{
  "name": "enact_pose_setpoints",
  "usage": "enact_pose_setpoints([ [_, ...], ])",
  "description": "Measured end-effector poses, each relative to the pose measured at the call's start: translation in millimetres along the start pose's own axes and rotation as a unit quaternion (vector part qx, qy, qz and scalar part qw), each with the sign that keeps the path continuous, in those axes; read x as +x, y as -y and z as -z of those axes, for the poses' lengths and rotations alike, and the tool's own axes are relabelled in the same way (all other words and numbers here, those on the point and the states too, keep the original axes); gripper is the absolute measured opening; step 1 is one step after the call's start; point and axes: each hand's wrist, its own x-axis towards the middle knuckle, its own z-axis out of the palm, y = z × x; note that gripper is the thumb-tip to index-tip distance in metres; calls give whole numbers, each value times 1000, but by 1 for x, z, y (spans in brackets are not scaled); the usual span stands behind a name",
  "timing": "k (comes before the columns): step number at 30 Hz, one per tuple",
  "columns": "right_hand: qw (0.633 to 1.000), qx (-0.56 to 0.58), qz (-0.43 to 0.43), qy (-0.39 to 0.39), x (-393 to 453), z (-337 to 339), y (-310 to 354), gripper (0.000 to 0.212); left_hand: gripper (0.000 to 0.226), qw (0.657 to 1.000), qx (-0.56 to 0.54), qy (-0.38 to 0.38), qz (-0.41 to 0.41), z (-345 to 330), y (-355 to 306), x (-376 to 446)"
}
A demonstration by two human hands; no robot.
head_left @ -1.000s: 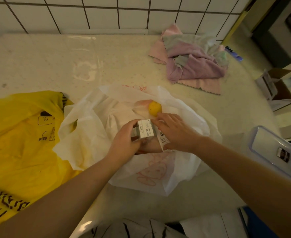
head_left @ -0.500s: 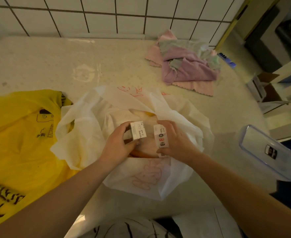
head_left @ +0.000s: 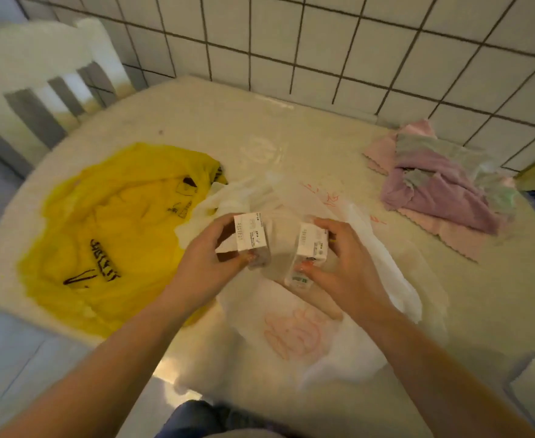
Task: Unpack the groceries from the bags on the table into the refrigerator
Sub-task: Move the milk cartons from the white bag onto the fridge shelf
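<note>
Above the white bag point(head_left: 294, 314), each hand grips 1 small white carton: left hand point(head_left: 207, 263) wraps the left carton point(head_left: 249, 236), right hand point(head_left: 343, 263) the right carton point(head_left: 311, 245) (print blurred). The yellow bag point(head_left: 108, 235) lies left of it.

A pale speckled table point(head_left: 171, 121) carries a flattened yellow bag point(head_left: 108, 235), a white bag point(head_left: 323, 336) beside it, and crumpled pink cloths point(head_left: 443, 188).

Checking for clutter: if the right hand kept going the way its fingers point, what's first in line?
Probably the left hand and its small white carton; the right hand points toward them, though depth is unclear.
</note>
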Motion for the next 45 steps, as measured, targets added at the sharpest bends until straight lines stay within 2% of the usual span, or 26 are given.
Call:
enact_pose_setpoints([
  [3, 997, 49, 52, 28, 15, -13, 37, 69, 56, 997, 15, -72, -5, 36, -13, -23],
  [7, 982, 114, 98, 113, 29, -49, 82, 68, 54, 987, 48, -153, 0, 84, -23, -59],
  [15, 934, 158, 191, 256, 21, -165, 179, 72, 53, 957, 28, -288, 23, 188, -10, -153],
  [18, 911, 152, 224, 312, 4, -221, 221, 76, 55, 947, 41, -316, 42, 236, 2, -199],
  [24, 872, 120, 294, 372, -47, -353, 308, 68, 58, 919, 59, -381, 80, 353, 37, -298],
  [30, 846, 177, 296, 406, -106, -476, 388, 61, 56, 891, 44, -442, 97, 466, 74, -378],
  [38, 809, 182, 292, 477, -116, -614, 470, 62, 59, 866, 13, -488, 110, 588, 129, -419],
  [45, 784, 191, 317, 498, -71, -758, 550, 62, 63, 851, 52, -506, 129, 738, 175, -396],
])
